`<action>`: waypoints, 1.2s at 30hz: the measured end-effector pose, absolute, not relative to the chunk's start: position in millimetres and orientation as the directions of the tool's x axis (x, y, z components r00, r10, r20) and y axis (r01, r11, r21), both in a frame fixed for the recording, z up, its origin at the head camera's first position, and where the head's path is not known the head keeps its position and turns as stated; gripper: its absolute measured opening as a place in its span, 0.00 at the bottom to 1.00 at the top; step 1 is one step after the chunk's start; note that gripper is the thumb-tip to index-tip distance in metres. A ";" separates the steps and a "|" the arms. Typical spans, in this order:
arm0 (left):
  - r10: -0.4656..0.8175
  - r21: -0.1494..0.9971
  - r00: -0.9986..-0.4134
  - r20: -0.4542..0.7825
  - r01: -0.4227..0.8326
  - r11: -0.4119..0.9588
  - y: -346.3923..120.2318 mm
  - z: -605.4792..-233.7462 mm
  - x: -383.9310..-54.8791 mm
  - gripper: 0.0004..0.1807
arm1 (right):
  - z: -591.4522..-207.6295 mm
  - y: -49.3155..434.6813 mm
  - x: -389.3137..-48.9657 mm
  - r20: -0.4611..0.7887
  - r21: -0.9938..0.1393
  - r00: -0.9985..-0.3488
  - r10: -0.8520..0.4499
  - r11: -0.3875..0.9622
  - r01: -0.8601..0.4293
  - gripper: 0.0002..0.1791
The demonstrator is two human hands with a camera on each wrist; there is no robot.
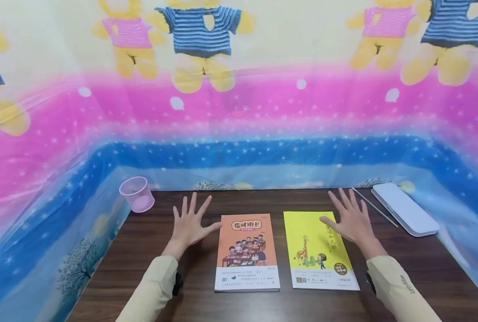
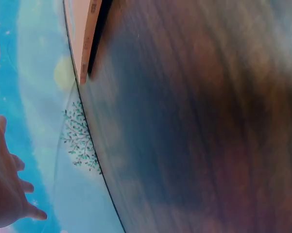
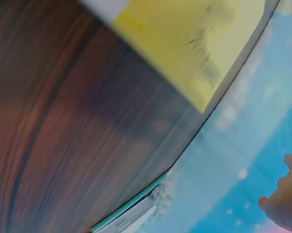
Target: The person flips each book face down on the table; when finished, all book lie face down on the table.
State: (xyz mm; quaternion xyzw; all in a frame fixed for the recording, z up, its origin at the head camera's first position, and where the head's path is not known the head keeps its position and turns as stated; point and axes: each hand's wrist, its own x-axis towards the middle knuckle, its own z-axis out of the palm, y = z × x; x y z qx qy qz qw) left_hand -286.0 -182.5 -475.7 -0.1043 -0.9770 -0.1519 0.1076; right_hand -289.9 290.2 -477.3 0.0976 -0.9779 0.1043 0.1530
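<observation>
Watching remotely, I see both hands spread, gripping nothing: right hand point(image 1: 349, 220) by the yellow book's point(image 1: 313, 250) far right corner, left hand point(image 1: 190, 223) well left of it. Orange book point(image 1: 246, 250) sits just left of it, stick point(image 1: 376, 208) and case point(image 1: 405, 209) rightward. I reckon a low rightward swipe could set that stick rolling

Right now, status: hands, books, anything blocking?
Left hand, right hand: spread, empty. Orange book, yellow book lie side by side. Head view: right hand partly covers yellow book.
</observation>
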 end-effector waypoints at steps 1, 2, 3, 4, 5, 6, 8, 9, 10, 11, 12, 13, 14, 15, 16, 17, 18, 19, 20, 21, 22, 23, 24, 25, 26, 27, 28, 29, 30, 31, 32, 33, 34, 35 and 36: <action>0.170 0.284 -0.955 0.243 0.238 0.929 -181.8 -476.6 -284.3 0.51 | -477.0 285.5 -291.6 0.321 -0.182 -0.934 -0.160 0.957 -0.226 0.50; 0.170 0.291 -0.954 0.248 0.240 0.926 -181.4 -477.6 -282.4 0.52 | -476.9 280.6 -293.4 0.323 -0.189 -0.933 -0.161 0.955 -0.231 0.50; 0.168 0.301 -0.953 0.253 0.243 0.922 -180.9 -478.6 -280.2 0.52 | -476.7 275.4 -295.4 0.325 -0.196 -0.931 -0.164 0.952 -0.236 0.50; 0.170 0.313 -0.952 0.256 0.248 0.917 -180.4 -479.8 -277.4 0.52 | -476.8 269.7 -297.5 0.325 -0.207 -0.931 -0.170 0.947 -0.245 0.50; 0.171 0.324 -0.950 0.261 0.252 0.912 -179.9 -481.4 -274.8 0.52 | -477.1 264.2 -299.5 0.324 -0.218 -0.930 -0.171 0.944 -0.249 0.49; 0.176 0.333 -0.949 0.260 0.260 0.906 -179.0 -483.3 -272.2 0.52 | -477.4 258.6 -301.4 0.322 -0.230 -0.931 -0.173 0.939 -0.254 0.49; 0.195 0.361 -0.948 0.252 0.278 0.890 -176.7 -487.6 -266.9 0.52 | -478.2 247.6 -304.9 0.321 -0.251 -0.930 -0.178 0.931 -0.264 0.49; 0.206 0.378 -0.948 0.243 0.288 0.880 -175.3 -489.8 -264.2 0.52 | -478.8 242.2 -306.5 0.317 -0.261 -0.932 -0.178 0.928 -0.266 0.49; 0.217 0.390 -0.947 0.235 0.297 0.872 -173.9 -492.2 -261.6 0.53 | -479.5 237.1 -307.8 0.315 -0.271 -0.933 -0.177 0.925 -0.267 0.49; 0.229 0.401 -0.948 0.220 0.301 0.865 -172.6 -494.7 -259.5 0.53 | -480.6 232.1 -309.1 0.312 -0.278 -0.934 -0.177 0.923 -0.267 0.48; 0.244 0.413 -0.949 0.199 0.307 0.857 -171.5 -497.5 -257.3 0.54 | -481.5 226.9 -310.1 0.306 -0.289 -0.935 -0.179 0.918 -0.271 0.48; 0.256 0.426 -0.950 0.176 0.308 0.851 -170.6 -499.8 -255.1 0.55 | -482.5 221.7 -311.0 0.301 -0.301 -0.936 -0.181 0.914 -0.273 0.48; 0.267 0.437 -0.951 0.154 0.308 0.845 -170.0 -502.4 -253.2 0.56 | -483.5 216.5 -311.9 0.293 -0.315 -0.938 -0.184 0.908 -0.277 0.48; 0.277 0.446 -0.952 0.133 0.307 0.841 -169.3 -504.1 -251.0 0.57 | -484.7 211.3 -312.9 0.285 -0.331 -0.940 -0.187 0.901 -0.280 0.48; 0.287 0.454 -0.951 0.115 0.307 0.836 -168.9 -506.0 -249.3 0.58 | -485.7 206.0 -313.9 0.275 -0.348 -0.942 -0.191 0.894 -0.283 0.49; 0.298 0.464 -0.950 0.092 0.305 0.831 -168.3 -507.2 -247.5 0.58 | -486.8 200.7 -315.1 0.263 -0.364 -0.945 -0.195 0.887 -0.284 0.49; 0.308 0.477 -0.948 0.077 0.307 0.823 -167.8 -508.1 -246.1 0.59 | -487.7 195.7 -316.1 0.249 -0.382 -0.948 -0.198 0.879 -0.284 0.49; 0.317 0.490 -0.946 0.064 0.307 0.816 -167.2 -508.4 -244.7 0.59 | -488.7 191.1 -317.1 0.235 -0.397 -0.952 -0.198 0.874 -0.280 0.49; 0.326 0.503 -0.944 0.056 0.309 0.808 -166.6 -508.5 -243.4 0.59 | -489.6 186.8 -318.2 0.217 -0.419 -0.956 -0.197 0.866 -0.274 0.49; 0.335 0.513 -0.941 0.043 0.308 0.801 -166.1 -508.6 -242.4 0.59 | -490.5 182.7 -319.1 0.197 -0.442 -0.961 -0.196 0.857 -0.265 0.49; 0.342 0.522 -0.939 0.025 0.304 0.797 -165.7 -508.7 -241.7 0.59 | -491.4 179.0 -320.0 0.179 -0.470 -0.964 -0.194 0.844 -0.257 0.49; 0.348 0.529 -0.938 0.008 0.299 0.794 -165.3 -508.9 -241.3 0.59 | -492.4 175.3 -321.1 0.162 -0.502 -0.968 -0.192 0.829 -0.248 0.49; 0.352 0.536 -0.936 -0.005 0.295 0.791 -165.2 -509.3 -241.4 0.60 | -493.5 171.9 -322.5 0.149 -0.535 -0.970 -0.192 0.810 -0.242 0.49; 0.356 0.539 -0.934 -0.021 0.289 0.791 -165.3 -509.8 -241.5 0.60 | -495.0 168.7 -324.0 0.137 -0.563 -0.972 -0.192 0.792 -0.235 0.48; 0.359 0.540 -0.933 -0.036 0.284 0.792 -165.7 -510.2 -241.8 0.60 | -496.4 165.4 -325.5 0.121 -0.594 -0.974 -0.191 0.772 -0.225 0.48; 0.362 0.541 -0.931 -0.049 0.280 0.793 -166.4 -510.9 -242.5 0.60 | -498.2 162.1 -327.1 0.108 -0.621 -0.976 -0.188 0.754 -0.214 0.48; 0.367 0.543 -0.928 -0.058 0.279 0.792 -167.4 -511.5 -243.1 0.61 | -499.6 158.8 -328.5 0.095 -0.645 -0.978 -0.184 0.737 -0.201 0.47; 0.373 0.545 -0.926 -0.065 0.280 0.790 -168.4 -511.8 -243.6 0.61 | -502.0 155.2 -330.0 0.079 -0.662 -0.981 -0.179 0.726 -0.186 0.47; 0.380 0.551 -0.922 -0.072 0.281 0.786 -169.5 -512.0 -243.7 0.61 | -504.7 151.9 -331.4 0.067 -0.674 -0.982 -0.175 0.718 -0.174 0.46; 0.391 0.555 -0.917 -0.080 0.285 0.782 -170.9 -512.3 -243.7 0.62 | -506.9 149.0 -331.9 0.050 -0.689 -0.984 -0.169 0.708 -0.156 0.46; 0.405 0.561 -0.911 -0.083 0.293 0.774 -172.4 -512.6 -243.5 0.63 | -509.3 146.3 -332.0 0.035 -0.702 -0.986 -0.161 0.698 -0.139 0.46; 0.417 0.570 -0.904 -0.090 0.297 0.766 -173.6 -512.9 -243.3 0.64 | -511.9 143.9 -332.2 0.022 -0.715 -0.988 -0.155 0.688 -0.124 0.46; 0.429 0.576 -0.898 -0.099 0.300 0.760 -174.6 -513.1 -242.8 0.65 | -514.2 142.0 -332.1 0.009 -0.729 -0.988 -0.152 0.676 -0.111 0.45; 0.441 0.583 -0.891 -0.109 0.302 0.754 -175.5 -513.4 -242.3 0.66 | -516.9 140.2 -332.0 0.001 -0.739 -0.989 -0.149 0.666 -0.101 0.45; 0.452 0.590 -0.884 -0.115 0.305 0.747 -176.3 -514.2 -242.0 0.67 | -518.8 138.9 -331.8 -0.006 -0.750 -0.989 -0.149 0.655 -0.094 0.44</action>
